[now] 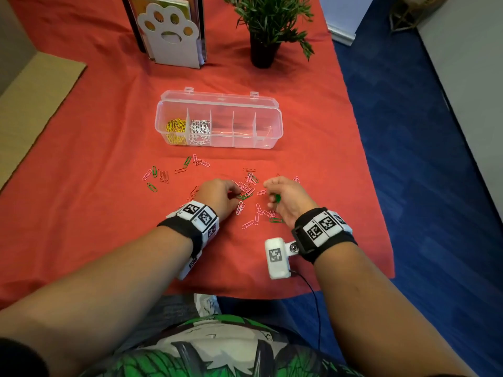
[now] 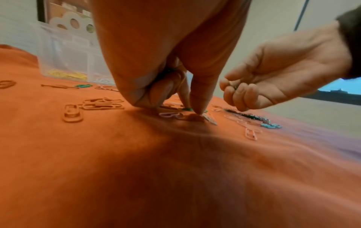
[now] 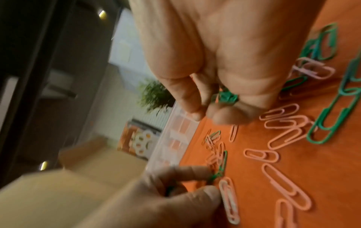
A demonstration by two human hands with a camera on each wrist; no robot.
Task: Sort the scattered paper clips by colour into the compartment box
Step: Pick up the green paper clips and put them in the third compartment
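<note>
Red cloth [image 1: 95,148] under both hands. Right hand [image 1: 285,198] curled around gathered green clips [image 3: 227,97], kept bunched for one drop. Left hand [image 1: 220,197] pinching down on another green clip [image 3: 219,171] just ahead of fingertips [image 2: 199,110]. Box [image 1: 275,131] well beyond both, three compartments unfilled.

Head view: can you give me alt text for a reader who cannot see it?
Two hands work a scatter of pink and green paper clips on a red cloth: the right hand holds green clips, the left hand picks at the pile. Behind, an open clear compartment box holds yellow clips and white clips in its two leftmost compartments.
</note>
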